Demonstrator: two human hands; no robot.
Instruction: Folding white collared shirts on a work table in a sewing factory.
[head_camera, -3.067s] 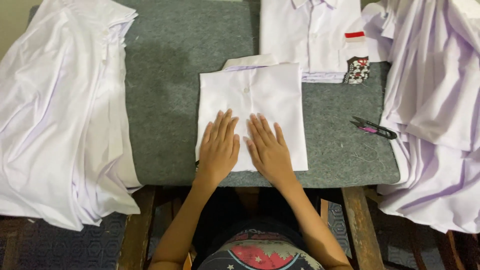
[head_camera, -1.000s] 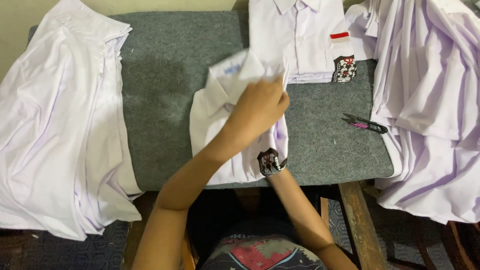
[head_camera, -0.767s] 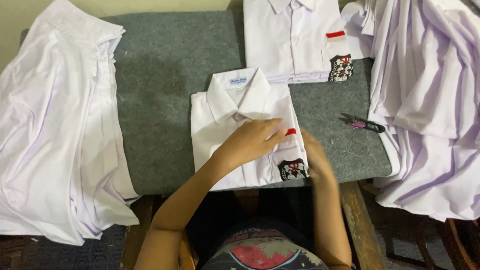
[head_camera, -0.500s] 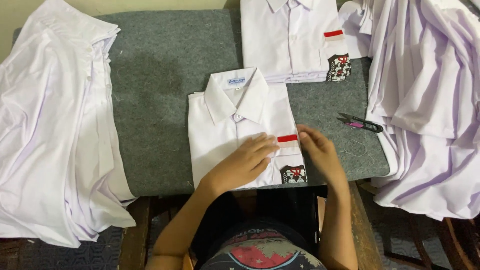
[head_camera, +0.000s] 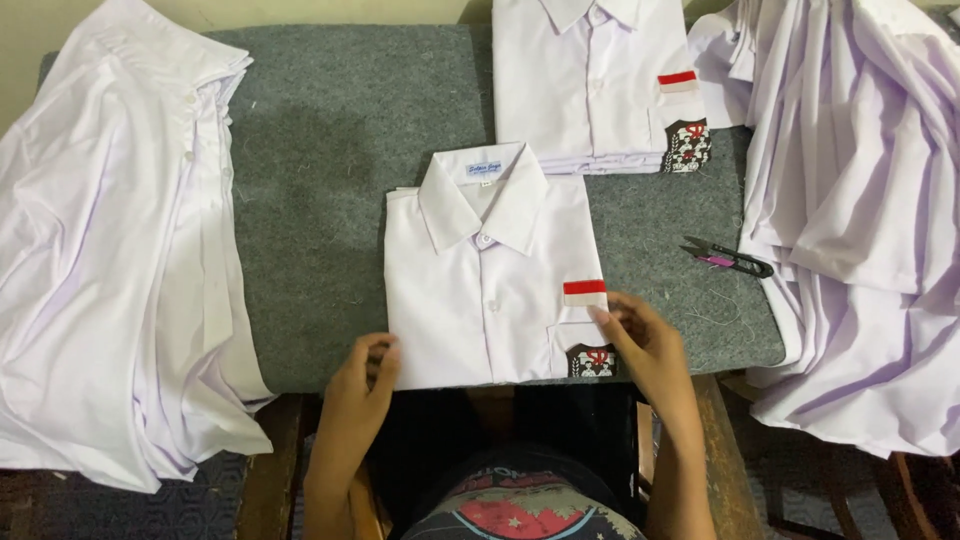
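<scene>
A folded white shirt (head_camera: 495, 275) lies collar-up on the grey felt table top (head_camera: 330, 150), with a red-and-white patch and a dark badge on its pocket. My left hand (head_camera: 362, 375) touches its lower left corner with curled fingers. At the lower right edge, my right hand (head_camera: 640, 340) rests by the pocket, fingertips on the cloth just under the patch. Neither hand lifts the shirt.
A stack of folded white shirts (head_camera: 595, 85) sits at the back of the table. Unfolded white shirts lie heaped at the left (head_camera: 110, 260) and at the right (head_camera: 860, 210). Small thread snips with a pink handle (head_camera: 725, 258) lie right of the folded shirt.
The shirt was turned over from its back to collar-up and laid flat. My hands have slid from its middle down to its two lower corners.
</scene>
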